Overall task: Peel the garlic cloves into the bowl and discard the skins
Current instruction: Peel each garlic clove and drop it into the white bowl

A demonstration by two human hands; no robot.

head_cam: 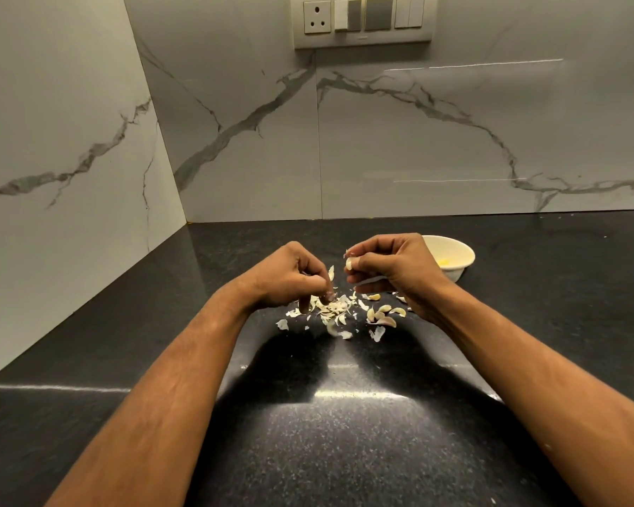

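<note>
Garlic first: one small pale garlic clove [349, 264] sits pinched between the thumb and curled fingers of the right hand [392, 267], raised above the speckled black stone counter [344, 433]. At nine o'clock from it, the left hand [290, 278] curls downward, fingertips pinching a scrap of papery white skins [332, 309] over the scattered pile. Unpeeled cloves [381, 315] lie at five o'clock. A cream round bowl [454, 256] waits at three o'clock, partly behind the right hand.

The right hand [392, 265] is hiding the near-left rim of the bowl [458, 256], whose yellowish contents are showing too small to identify, while the left hand's curled fingers [317, 287] are covering whatever skin they are pinching beside that bowl.
</note>
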